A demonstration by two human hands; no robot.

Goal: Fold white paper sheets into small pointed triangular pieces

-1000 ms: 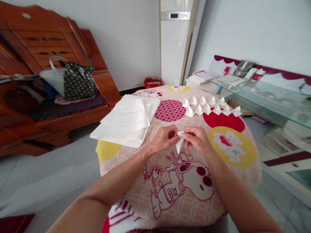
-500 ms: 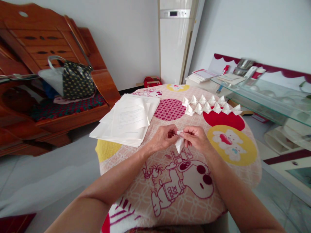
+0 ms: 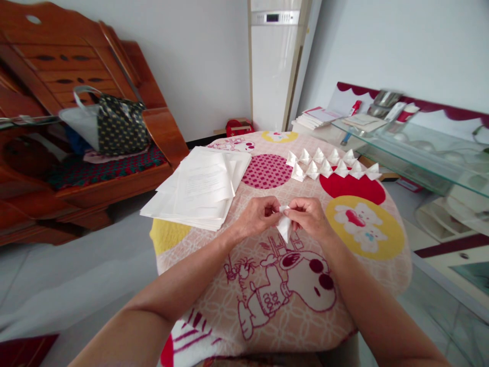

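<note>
Between my two hands is a small piece of folded white paper [image 3: 283,229], its pointed end hanging downward over the table. My left hand [image 3: 260,214] pinches its upper left edge with thumb and fingers. From the other side, my right hand [image 3: 306,216] grips the upper right edge, thumb on top. The fingers partly cover the folds. Beyond my hands stand two rows of small folded paper boats [image 3: 325,168], pointed and white. To the left lies a stack of white paper sheets [image 3: 202,188], the top ones printed.
A patterned cloth [image 3: 214,311] covers the round table. On the right is a glass shelf [image 3: 428,153] with pots and a cup, near a pile of booklets [image 3: 315,118]. A wooden bench [image 3: 160,135] holding a bag [image 3: 121,125] stands on the left.
The folded paper's lower point has swung slightly to the right. Both hands keep their pinch on it at almost the same spot.
</note>
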